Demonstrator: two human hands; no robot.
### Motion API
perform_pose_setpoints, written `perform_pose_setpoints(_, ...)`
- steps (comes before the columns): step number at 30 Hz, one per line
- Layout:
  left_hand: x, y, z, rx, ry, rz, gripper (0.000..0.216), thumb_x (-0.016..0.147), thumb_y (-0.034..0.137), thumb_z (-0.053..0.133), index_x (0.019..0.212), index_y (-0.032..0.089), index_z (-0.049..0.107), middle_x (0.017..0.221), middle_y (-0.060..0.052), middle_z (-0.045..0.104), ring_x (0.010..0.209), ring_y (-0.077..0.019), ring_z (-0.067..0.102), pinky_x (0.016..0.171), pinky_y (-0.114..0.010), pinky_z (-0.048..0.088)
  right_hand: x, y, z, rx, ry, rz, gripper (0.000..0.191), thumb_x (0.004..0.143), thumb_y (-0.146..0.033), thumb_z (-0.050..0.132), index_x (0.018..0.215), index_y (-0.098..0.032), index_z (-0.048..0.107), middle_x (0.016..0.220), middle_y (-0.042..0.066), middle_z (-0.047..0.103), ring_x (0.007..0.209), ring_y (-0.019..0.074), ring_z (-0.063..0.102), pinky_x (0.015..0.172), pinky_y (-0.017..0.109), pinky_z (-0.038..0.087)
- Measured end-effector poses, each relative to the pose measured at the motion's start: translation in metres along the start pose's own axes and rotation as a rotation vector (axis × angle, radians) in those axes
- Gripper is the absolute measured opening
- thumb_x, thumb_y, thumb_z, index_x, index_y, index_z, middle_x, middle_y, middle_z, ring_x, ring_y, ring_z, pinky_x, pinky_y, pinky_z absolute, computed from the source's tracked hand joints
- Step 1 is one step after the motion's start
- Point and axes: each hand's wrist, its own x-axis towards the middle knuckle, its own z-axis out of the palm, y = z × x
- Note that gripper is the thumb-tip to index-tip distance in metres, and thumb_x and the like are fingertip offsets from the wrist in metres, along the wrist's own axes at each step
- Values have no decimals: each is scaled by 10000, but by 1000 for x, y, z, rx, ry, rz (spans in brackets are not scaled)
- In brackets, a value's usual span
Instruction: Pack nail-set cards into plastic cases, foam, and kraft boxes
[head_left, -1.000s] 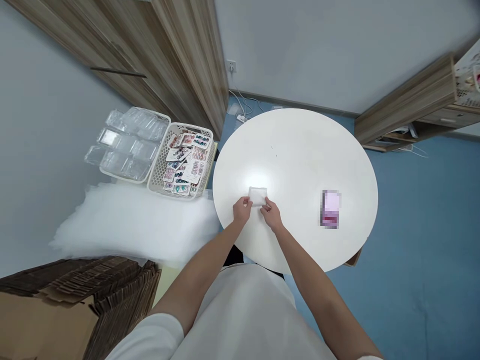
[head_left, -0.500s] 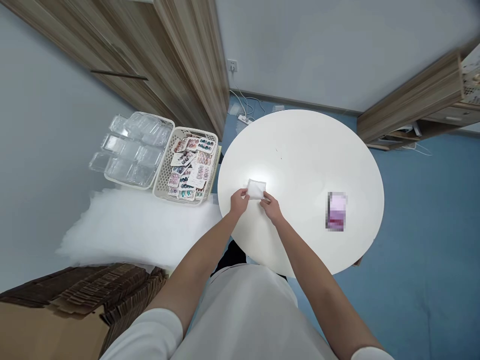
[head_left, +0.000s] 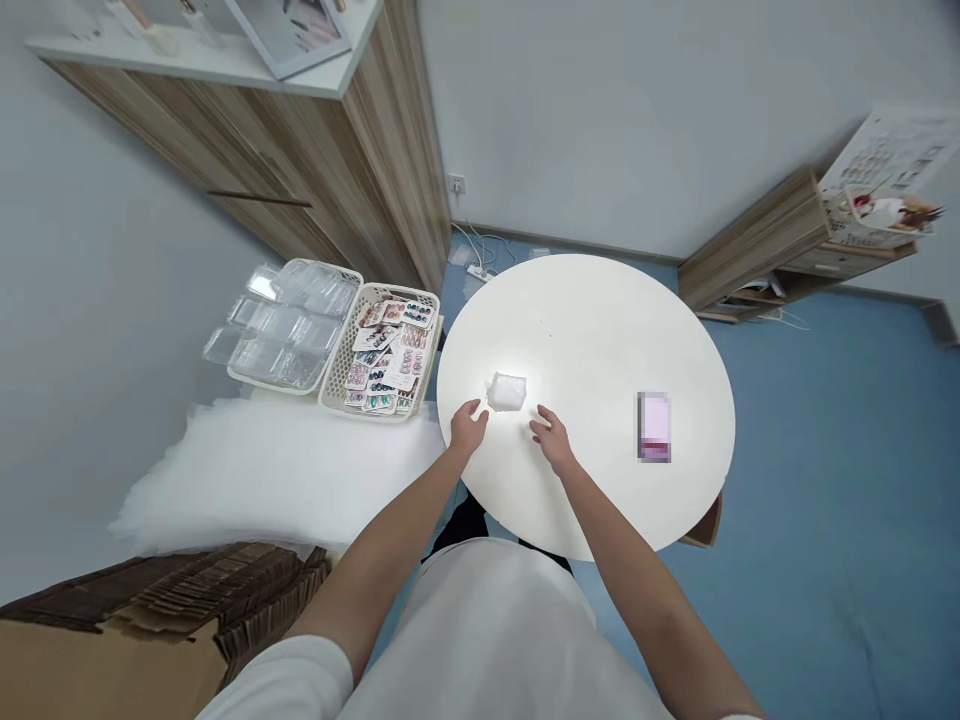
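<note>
A small white packet [head_left: 507, 391] lies on the round white table [head_left: 600, 330], near its front left. My left hand [head_left: 468, 427] rests at the table's edge just below and left of the packet, fingers loosely apart and holding nothing. To the packet's lower right my right hand [head_left: 551, 438] hovers over the table, fingers spread, also holding nothing. Neither hand touches the packet.
A pink blurred object [head_left: 653, 426] lies on the table's right side. Left of the table stand a basket of nail-art cards [head_left: 384, 352] and a tray of clear plastic boxes [head_left: 285, 324] on white foam sheets [head_left: 277, 470]. Flattened cardboard [head_left: 150, 610] lies at the lower left.
Both hands have let go of the white packet and drawn back toward me. The packet now lies alone on the table. The view has tilted upward slightly.
</note>
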Motion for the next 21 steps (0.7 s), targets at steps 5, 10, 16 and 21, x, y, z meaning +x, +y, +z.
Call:
perform_pose_setpoints(5,-48,-4,-11,-128,1,-29,279,755,201,586,1031,162,575,1140,-110,590,1056,-189,556,899,-318,443,-32,12,-15,-117,-21,-119,477,712,-354,520,1168,-219,482,1241,92,491,871,166,593,754,334,481)
perform_pose_setpoints(10,-110,-11,-28,-279,31,-5,237,720,224,623,944,149,607,1056,-116,628,934,-195,614,826,-326,488,-50,11,-10,-189,-273,-250,365,738,-373,485,1043,-180,541,946,69,627,757,161,621,760,337,471)
perform_pose_setpoints(16,-207,-34,-69,-275,318,23,264,745,277,586,984,164,594,1040,-103,635,919,-188,616,803,-311,489,-82,3,54,-337,-652,-443,329,714,-394,525,953,-173,571,696,15,631,674,163,603,689,317,467)
perform_pose_setpoints(21,-285,-58,-122,-17,689,-58,281,752,314,553,1001,189,593,1035,-77,633,977,-206,582,854,-334,457,-136,-14,122,-559,-894,-738,310,706,-369,560,962,-196,588,793,19,636,678,146,582,681,296,458)
